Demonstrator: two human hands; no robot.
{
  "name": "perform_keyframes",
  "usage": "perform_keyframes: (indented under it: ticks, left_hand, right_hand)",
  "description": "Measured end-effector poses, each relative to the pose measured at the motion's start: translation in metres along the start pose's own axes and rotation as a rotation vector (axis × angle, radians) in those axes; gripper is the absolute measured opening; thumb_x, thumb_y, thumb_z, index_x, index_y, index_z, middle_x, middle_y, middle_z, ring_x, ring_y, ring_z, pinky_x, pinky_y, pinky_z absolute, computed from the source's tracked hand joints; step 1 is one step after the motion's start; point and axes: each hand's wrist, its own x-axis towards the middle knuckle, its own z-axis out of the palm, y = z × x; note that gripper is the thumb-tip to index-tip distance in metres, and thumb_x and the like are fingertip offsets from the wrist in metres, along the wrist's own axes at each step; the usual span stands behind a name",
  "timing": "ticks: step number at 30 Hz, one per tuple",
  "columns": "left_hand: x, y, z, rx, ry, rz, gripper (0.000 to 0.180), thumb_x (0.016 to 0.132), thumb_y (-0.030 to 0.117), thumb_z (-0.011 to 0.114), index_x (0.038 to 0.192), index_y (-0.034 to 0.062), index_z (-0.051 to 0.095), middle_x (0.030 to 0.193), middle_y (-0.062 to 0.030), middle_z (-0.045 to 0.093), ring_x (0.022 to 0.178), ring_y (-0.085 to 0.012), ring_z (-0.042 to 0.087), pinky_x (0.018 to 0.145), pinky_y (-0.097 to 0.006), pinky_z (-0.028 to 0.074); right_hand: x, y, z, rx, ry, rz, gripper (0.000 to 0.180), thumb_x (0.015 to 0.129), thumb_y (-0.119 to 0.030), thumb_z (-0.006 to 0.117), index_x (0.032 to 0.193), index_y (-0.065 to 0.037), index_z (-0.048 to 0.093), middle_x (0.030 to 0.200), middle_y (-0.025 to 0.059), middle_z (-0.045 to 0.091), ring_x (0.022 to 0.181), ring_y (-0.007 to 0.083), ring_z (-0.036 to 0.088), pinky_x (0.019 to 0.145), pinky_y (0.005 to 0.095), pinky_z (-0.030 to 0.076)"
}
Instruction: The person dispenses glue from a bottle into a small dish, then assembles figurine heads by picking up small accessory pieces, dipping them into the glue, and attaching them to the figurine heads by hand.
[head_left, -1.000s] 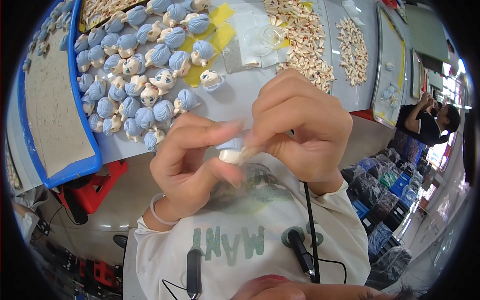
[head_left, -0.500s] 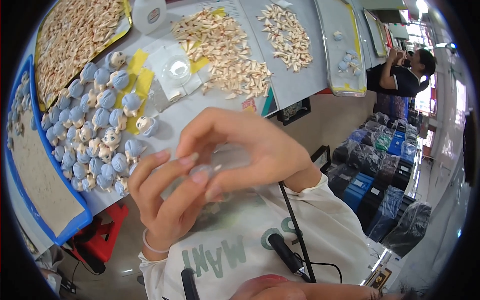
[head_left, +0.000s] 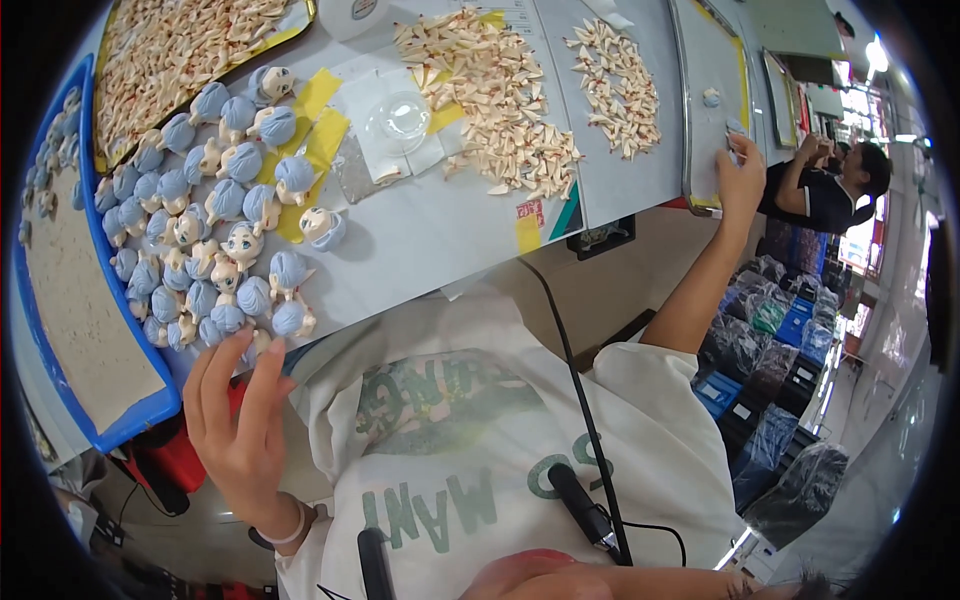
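Left hand [head_left: 238,415] at blue-haired doll heads [head_left: 228,200]; right hand [head_left: 741,182] over tray [head_left: 712,55].

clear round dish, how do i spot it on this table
On the grey table, find the middle heap of pale pointed pieces. Beside its left edge lies white paper; on that sits the dish, set apart as round and see-through.

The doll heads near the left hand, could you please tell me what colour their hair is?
Their hair is light blue, showing best in the head view.
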Motion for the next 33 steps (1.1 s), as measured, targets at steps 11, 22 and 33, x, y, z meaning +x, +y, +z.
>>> perform_keyframes:
  ticks: [11, 22, 33]
  left_hand:
    - [0.009, -0.01, 0.024, 0.085, 0.199, 0.055, 0.034, 0.055, -0.004, 0.07, 0.087, 0.0057, 0.064, 0.091, -0.0072, 0.058, 0.082, -0.0256, 0.055, 0.068, -0.033, 0.047]
    - [-0.003, 0.003, 0.032, -0.774, 0.614, -0.108, 0.027, 0.075, 0.017, 0.066, 0.092, 0.001, 0.052, 0.093, -0.017, 0.054, 0.083, -0.0279, 0.057, 0.068, -0.033, 0.049]
    - [0.01, 0.021, 0.03, -1.777, 0.336, -0.218, 0.03, 0.075, 0.012, 0.067, 0.096, 0.0011, 0.049, 0.097, -0.0162, 0.05, 0.089, -0.0291, 0.057, 0.074, -0.035, 0.047]
  right_hand:
    - [-0.071, -0.214, -0.054, 0.781, -0.387, -0.658, 0.015, 0.063, -0.006, 0.067, 0.078, -0.006, 0.063, 0.077, 0.0041, 0.056, 0.074, 0.0203, 0.051, 0.066, 0.0298, 0.04]
    - [-0.081, -0.231, -0.05, 0.627, -0.216, -0.882, 0.018, 0.059, -0.001, 0.064, 0.074, -0.007, 0.056, 0.075, 0.0036, 0.055, 0.072, 0.0218, 0.051, 0.065, 0.032, 0.04]
    - [-0.078, -0.23, -0.069, 1.471, -0.451, -0.26, 0.02, 0.069, 0.012, 0.056, 0.088, 0.006, 0.056, 0.083, 0.0129, 0.057, 0.078, 0.0181, 0.055, 0.068, 0.0247, 0.043]
